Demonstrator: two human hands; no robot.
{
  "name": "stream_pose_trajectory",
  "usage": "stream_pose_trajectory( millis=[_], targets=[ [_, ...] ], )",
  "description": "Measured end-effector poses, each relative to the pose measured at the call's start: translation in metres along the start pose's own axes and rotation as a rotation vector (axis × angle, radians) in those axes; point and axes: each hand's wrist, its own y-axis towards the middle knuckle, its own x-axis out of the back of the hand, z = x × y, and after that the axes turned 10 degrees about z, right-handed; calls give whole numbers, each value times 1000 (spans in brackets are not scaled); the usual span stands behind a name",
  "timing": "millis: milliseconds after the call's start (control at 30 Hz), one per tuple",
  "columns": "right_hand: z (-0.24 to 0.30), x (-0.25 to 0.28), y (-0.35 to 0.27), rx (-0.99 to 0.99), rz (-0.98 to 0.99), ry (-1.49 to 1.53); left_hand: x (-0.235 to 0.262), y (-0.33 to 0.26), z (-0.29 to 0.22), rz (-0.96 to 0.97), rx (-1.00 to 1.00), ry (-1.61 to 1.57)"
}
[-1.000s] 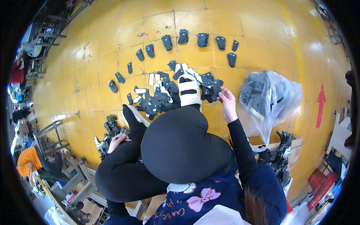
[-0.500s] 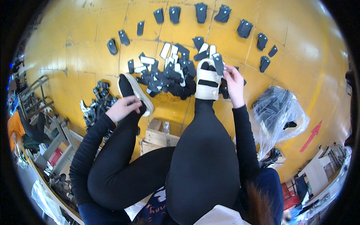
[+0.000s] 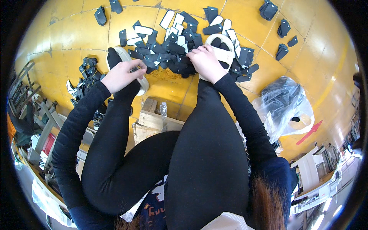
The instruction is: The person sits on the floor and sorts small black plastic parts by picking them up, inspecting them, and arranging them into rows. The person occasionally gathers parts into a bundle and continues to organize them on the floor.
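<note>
- Just above the middle of the frame, the right hand (image 3: 208, 63) reaches down beside the right-foot cream sandal (image 3: 227, 56), its fingers bent and drawn together at the edge of the pile of dark flat pieces (image 3: 168, 57); whether they pinch one cannot be told.
- Left of the centre, the left hand (image 3: 124, 74) hangs over the left-foot cream sandal (image 3: 143, 85), fingers curled toward the thumb with something dark showing behind them; a grip cannot be told.
- Between the two sandals lies the pile, with white pieces (image 3: 167, 19) strewn along its upper side and orange strands (image 3: 165, 74) at its lower edge.
- The sandals and feet flank the pile, and the black-clad legs (image 3: 207, 153) fill the lower centre, between the two arms.
- Left of the left hand sits a heap of black parts (image 3: 90, 73); below the pile, near the bent leg, a wooden block (image 3: 149, 117).
- Right of the right forearm stands a clear plastic bag (image 3: 283, 103), with a red arrow (image 3: 310, 132) beyond it.
- Yellow floor (image 3: 260, 69) shows between the bag and the dark bundles (image 3: 283, 28) at upper right.
- Metal frames (image 3: 23, 80) bound the left edge.
</note>
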Motion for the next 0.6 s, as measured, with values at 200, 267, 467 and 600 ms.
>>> stream_pose_trajectory(
  millis=[200,267,467,600],
  targets=[
    [-14,3,-5,-114,-268,109,-17,11,12,-33,-20,-86],
    [-25,6,2,-180,-278,105,-22,8,20,-21,-6,-53],
    [-37,10,18,-189,-260,39,-36,15,28,25,37,50],
    [-33,1,36,-125,-328,-4,-35,22,21,30,70,88]
  ],
)
